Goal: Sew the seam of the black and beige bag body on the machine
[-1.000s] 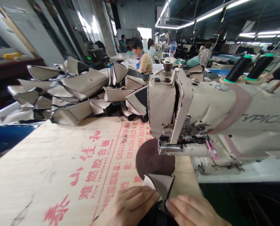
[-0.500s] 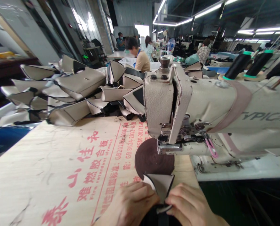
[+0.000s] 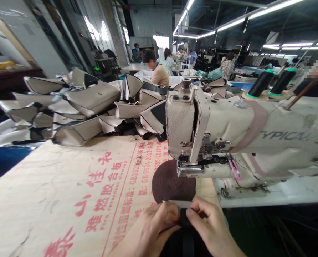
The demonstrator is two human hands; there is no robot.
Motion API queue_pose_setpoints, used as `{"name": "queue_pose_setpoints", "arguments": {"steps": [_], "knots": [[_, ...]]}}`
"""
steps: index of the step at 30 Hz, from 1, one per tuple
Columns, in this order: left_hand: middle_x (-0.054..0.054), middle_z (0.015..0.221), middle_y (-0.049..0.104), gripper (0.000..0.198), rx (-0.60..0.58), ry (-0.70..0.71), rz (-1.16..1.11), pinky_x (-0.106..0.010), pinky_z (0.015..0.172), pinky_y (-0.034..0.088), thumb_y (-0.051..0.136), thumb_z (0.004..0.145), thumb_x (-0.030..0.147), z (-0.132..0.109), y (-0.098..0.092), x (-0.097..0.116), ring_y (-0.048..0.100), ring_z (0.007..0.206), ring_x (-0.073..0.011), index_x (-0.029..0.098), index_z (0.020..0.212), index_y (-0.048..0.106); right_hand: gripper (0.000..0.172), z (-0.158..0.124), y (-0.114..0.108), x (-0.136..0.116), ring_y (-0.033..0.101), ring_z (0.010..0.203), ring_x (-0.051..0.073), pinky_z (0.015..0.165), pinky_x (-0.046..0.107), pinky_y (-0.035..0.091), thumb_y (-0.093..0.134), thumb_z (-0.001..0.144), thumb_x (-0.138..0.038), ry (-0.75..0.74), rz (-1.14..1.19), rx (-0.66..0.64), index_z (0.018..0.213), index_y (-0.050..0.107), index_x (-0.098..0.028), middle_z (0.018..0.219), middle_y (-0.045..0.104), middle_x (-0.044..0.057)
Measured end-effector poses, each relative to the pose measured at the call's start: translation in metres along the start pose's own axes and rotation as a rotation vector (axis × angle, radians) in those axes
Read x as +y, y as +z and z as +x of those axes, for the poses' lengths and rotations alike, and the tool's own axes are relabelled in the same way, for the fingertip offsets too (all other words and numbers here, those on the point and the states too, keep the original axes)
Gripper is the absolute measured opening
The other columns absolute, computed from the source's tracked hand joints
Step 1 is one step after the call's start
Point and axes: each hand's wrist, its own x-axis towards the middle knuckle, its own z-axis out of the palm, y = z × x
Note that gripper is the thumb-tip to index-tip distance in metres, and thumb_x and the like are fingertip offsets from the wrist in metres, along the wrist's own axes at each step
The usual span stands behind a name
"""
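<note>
Left hand [image 3: 150, 228] and right hand [image 3: 209, 223] at the bottom of the view, close together, both clamped from either side on a black strip [image 3: 184, 217], with the right fingertips [image 3: 192, 213] pressed against its upper part. Thin pale edge of a beige panel [image 3: 176, 203] just behind the strip, partly hidden by the fingers. More black material [image 3: 187, 244] below, between the wrists. Whole grip at the near edge of a flat coil of dark brown webbing [image 3: 173, 181], contact between the two impossible to tell. Coil lying on a plywood board [image 3: 54, 185] printed with red characters, just beside the presser foot [image 3: 189, 170] of a cream industrial sewing machine [image 3: 183, 125], with the lettering "TYPICAL" along its arm. Two cones of black thread [image 3: 260, 84] on a round stand above the machine arm. Beyond the board, a heap of beige and black handbag panels [image 3: 92, 98]. Seated co-worker [image 3: 156, 67] further back, behind the heap, and a dark sleeve of another person [image 3: 311, 89] at the upper right
</note>
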Motion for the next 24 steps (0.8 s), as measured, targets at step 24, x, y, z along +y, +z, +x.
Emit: {"name": "queue_pose_setpoints", "arguments": {"steps": [24], "knots": [[-0.002,0.085,0.062,0.021,-0.011,0.084,0.193,-0.023,0.068,0.048,0.042,0.090,0.016,0.010,0.000,0.004,0.058,0.077,-0.0139,0.020,0.103,0.058,0.020,-0.002,-0.014,0.021,0.051,0.080,0.017,0.072,0.030,0.045,0.036,0.093,-0.015,-0.628,-0.438,-0.022,0.103,0.054,-0.017,0.084,0.054,0.005]]}}
